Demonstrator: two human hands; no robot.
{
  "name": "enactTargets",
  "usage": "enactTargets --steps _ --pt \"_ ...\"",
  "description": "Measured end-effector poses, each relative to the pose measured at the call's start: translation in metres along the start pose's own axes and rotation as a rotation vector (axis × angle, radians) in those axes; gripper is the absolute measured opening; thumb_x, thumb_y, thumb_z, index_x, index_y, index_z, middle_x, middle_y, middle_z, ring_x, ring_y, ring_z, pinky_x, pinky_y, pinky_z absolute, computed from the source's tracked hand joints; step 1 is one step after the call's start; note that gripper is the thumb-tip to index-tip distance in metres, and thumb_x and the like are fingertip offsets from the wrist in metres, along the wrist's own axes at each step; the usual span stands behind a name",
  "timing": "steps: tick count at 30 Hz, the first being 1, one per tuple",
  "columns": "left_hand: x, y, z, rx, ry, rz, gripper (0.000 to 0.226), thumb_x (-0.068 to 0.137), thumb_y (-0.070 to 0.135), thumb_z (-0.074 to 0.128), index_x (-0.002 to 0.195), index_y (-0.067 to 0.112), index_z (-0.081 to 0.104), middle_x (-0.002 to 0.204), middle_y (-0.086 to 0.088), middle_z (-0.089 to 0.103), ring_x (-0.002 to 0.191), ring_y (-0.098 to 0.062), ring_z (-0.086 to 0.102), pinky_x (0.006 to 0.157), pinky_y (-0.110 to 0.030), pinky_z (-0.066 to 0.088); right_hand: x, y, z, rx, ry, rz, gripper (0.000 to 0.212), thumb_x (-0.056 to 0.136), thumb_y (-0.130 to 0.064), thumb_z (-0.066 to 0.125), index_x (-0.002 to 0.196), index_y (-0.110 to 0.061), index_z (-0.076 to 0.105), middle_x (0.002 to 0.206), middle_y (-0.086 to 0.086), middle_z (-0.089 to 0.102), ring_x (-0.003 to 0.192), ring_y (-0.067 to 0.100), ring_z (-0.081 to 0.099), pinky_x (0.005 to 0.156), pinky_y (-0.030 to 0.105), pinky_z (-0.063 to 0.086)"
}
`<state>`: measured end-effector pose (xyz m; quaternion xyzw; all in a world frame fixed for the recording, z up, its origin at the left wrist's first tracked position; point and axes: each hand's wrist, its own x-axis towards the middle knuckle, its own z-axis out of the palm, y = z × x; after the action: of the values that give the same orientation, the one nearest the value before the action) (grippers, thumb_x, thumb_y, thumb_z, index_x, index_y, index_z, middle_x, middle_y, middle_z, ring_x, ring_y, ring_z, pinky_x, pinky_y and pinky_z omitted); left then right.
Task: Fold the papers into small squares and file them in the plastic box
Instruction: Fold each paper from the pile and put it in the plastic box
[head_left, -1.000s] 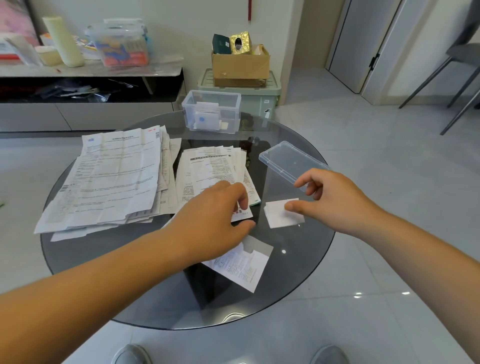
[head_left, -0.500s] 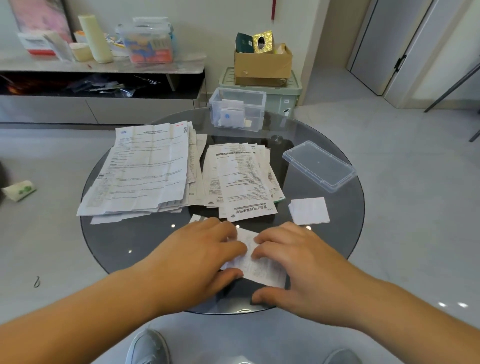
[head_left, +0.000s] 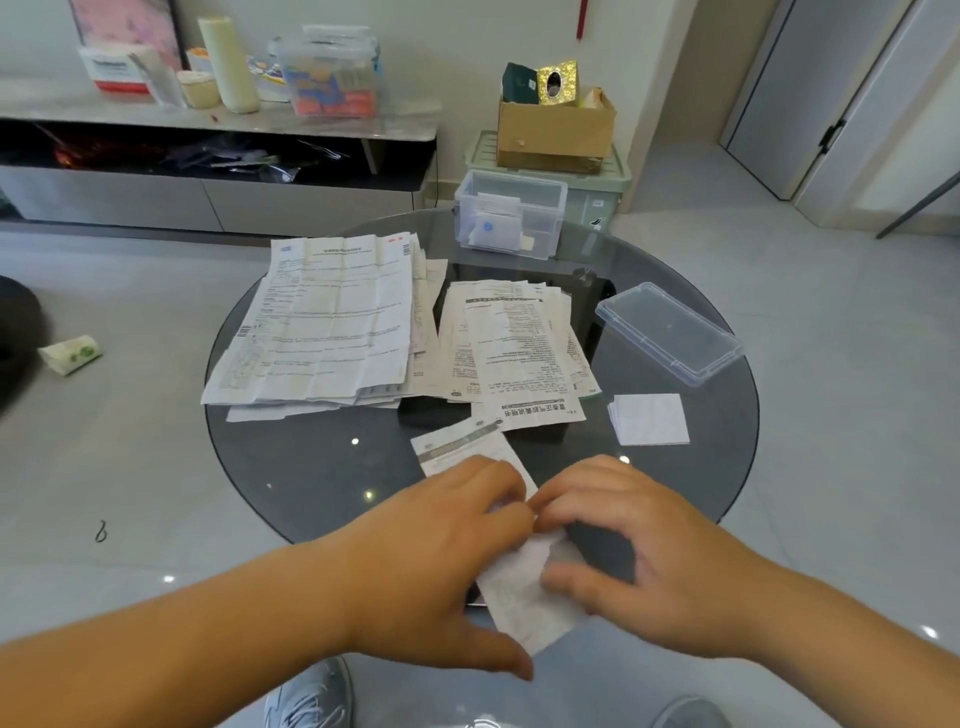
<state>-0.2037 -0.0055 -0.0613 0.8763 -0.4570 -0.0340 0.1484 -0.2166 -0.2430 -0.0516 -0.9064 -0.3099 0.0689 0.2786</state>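
A long printed paper strip (head_left: 522, 597) lies at the near edge of the round glass table (head_left: 322, 462), its near end hanging past the rim. My left hand (head_left: 447, 551) presses its fingertips on the strip with the thumb spread away. My right hand (head_left: 644, 561) arches over the strip, fingertips and thumb pinching its right side. A folded white square (head_left: 649, 418) lies to the right. The clear plastic box (head_left: 558, 223) at the far edge holds folded papers. Its lid (head_left: 670, 332) lies apart on the right.
Two stacks of unfolded sheets cover the table: a large one (head_left: 327, 322) at left, a narrower one (head_left: 514, 348) in the middle. Behind stand a low cabinet (head_left: 208, 197) and a cardboard box (head_left: 556, 130) on a green bin. A crumpled packet (head_left: 70, 353) lies on the floor.
My right hand let go of the folded square and joined my left hand on the strip at the near edge. The strip's near end now hangs past the rim.
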Motion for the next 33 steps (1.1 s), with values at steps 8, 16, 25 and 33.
enactTargets --steps 8,16,25,33 --pt "-0.012 -0.012 0.007 0.04 -0.007 0.032 0.074 0.061 0.076 0.077 0.114 0.031 0.051 0.127 0.01 0.042 0.116 -0.011 0.039 0.103 -0.023 0.033 0.004 0.009 0.003 0.109 0.017 0.049 0.034 0.095 -0.05 0.046 0.105 -0.033 0.073 0.109 -0.025 0.064 0.119 0.007 0.052 0.095 0.018 0.043" --pt "-0.023 -0.02 -0.008 -0.368 0.079 -0.199 0.024 0.08 0.048 0.079 0.098 0.034 0.073 0.111 0.021 0.062 0.116 -0.003 0.054 0.099 -0.022 0.045 0.005 0.006 0.005 0.249 0.055 0.144 0.055 0.089 -0.068 0.037 0.103 -0.032 0.075 0.108 -0.019 0.064 0.117 0.006 0.054 0.098 0.033 0.047" --pt "-0.01 -0.012 -0.009 -0.369 0.258 -0.616 0.02 0.096 0.043 0.06 0.103 0.024 0.062 0.085 0.009 0.063 0.073 -0.009 0.059 0.068 -0.029 0.052 0.016 -0.015 0.009 0.355 0.112 0.31 0.053 0.086 -0.043 0.073 0.132 -0.039 0.048 0.097 -0.02 0.071 0.094 0.001 0.065 0.084 0.022 0.049" --pt "0.004 -0.012 0.002 -0.085 0.233 -0.654 0.063 0.089 0.056 0.062 0.137 0.025 0.036 0.115 0.004 0.06 0.1 -0.016 0.058 0.086 -0.036 0.055 0.04 -0.021 0.03 -0.117 0.238 0.469 0.079 0.087 -0.059 0.064 0.148 -0.034 0.021 0.11 -0.013 0.057 0.1 0.012 0.051 0.099 0.039 0.044"
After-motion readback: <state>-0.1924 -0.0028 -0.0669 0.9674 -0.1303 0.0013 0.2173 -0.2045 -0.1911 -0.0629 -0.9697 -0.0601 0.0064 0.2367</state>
